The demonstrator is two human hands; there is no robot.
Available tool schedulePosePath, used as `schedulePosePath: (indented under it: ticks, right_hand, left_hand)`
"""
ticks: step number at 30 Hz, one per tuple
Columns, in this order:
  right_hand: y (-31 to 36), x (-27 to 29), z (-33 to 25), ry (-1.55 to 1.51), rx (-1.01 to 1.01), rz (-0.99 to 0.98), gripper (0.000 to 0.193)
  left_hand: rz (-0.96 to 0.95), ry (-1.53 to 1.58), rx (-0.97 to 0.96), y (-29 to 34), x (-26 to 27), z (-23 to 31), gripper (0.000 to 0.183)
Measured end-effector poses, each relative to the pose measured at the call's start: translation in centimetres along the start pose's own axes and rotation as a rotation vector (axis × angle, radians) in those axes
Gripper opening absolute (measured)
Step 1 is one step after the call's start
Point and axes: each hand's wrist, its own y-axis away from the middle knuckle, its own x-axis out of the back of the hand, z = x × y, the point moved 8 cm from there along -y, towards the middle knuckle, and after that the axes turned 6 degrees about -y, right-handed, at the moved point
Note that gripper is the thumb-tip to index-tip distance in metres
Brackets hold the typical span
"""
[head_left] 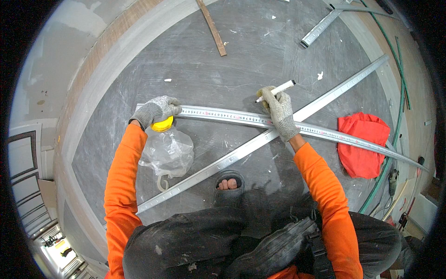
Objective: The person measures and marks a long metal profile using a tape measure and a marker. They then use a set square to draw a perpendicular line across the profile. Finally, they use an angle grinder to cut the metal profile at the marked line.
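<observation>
My left hand (159,110), in a grey knit glove, is closed on a yellow tape measure (162,124) at the left end of a metal channel. From it the tape blade (223,114) runs out to the right along that channel. A white marker (283,87) with a dark end is pinched in my gloved right hand (281,111), which is over the blade, near the crossing. A second metal channel (218,162) crosses the first at a slant. Some of my right fingers are hidden behind the marker and glove.
A crumpled clear plastic bag (168,151) lies below my left hand. A red fabric piece (362,148) is under the blade at right. Farther off are a wooden strip (213,29), another metal channel (325,25) and green strips (400,74). My sandalled foot (229,183) is close in front.
</observation>
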Motion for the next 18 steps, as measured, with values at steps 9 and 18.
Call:
schedulePosePath:
  ticks: [9,18]
  right_hand:
    - [0.18,-0.06,-0.08,-0.060,0.017,-0.015,0.030]
    - [0.15,0.68,-0.34,-0.067,0.010,0.046,0.027]
  left_hand:
    - [-0.026,0.040,0.027,0.71,0.23,0.60,0.053]
    - [0.028,0.033,0.009,0.51,0.05,0.11,0.051]
